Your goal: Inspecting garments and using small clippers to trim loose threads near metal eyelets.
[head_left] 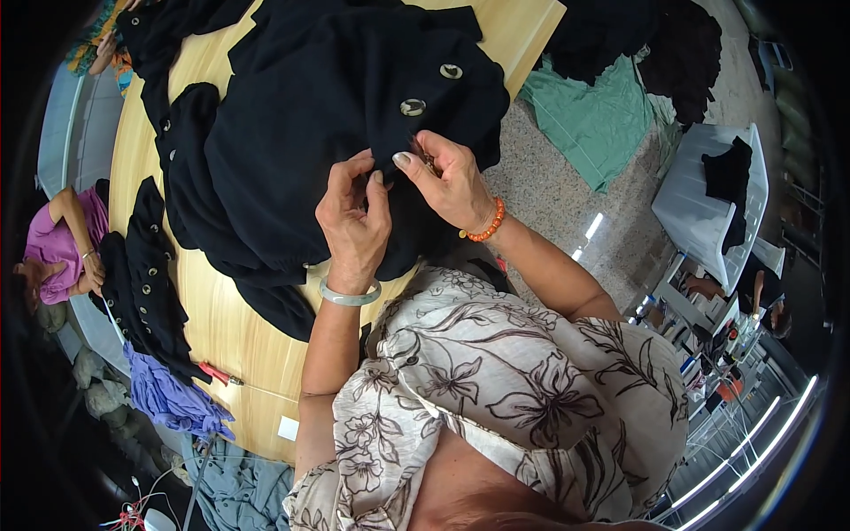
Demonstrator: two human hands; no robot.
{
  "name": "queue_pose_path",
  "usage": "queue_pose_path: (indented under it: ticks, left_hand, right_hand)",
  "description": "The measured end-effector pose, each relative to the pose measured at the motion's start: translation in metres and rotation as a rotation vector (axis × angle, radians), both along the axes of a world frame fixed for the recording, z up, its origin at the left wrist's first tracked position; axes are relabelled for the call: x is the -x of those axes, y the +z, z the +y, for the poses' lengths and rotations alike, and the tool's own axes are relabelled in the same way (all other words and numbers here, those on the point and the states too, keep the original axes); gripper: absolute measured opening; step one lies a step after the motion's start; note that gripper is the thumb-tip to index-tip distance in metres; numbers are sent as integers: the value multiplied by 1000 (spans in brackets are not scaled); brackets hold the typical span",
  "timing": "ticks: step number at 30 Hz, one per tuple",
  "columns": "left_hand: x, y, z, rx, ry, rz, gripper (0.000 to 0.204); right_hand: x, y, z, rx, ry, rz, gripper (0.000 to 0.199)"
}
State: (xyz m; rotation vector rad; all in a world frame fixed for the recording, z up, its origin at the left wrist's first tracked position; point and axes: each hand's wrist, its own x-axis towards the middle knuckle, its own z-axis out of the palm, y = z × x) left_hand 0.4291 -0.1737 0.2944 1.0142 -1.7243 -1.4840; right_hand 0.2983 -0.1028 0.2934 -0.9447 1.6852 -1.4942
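Note:
A black knitted garment with large pale-rimmed buttons lies spread over the wooden table in front of me. Two of its buttons, one farther off and another nearer, show in a row beyond my fingers. My left hand pinches the garment's edge between thumb and fingertips. Close beside it, my right hand has its thumb and bent fingers on the same edge, around a brownish button that they partly cover.
More black buttoned garments lie along the table's left side, near red-handled scissors or snips and purple cloth. A co-worker in a pink top is at the left. Green cloth and a white bin are at the right.

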Motion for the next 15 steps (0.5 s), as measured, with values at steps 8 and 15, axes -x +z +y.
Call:
queue_pose_path:
  ticks: [8, 15]
  left_hand:
    - [-1, 6, 0, -48, 44, 54, 10]
    - [0, 20, -13, 739, -69, -328, 16]
  right_hand:
    - [-1, 1, 0, -39, 8, 43, 26]
    - [-3, -5, 0, -67, 22, 64, 25]
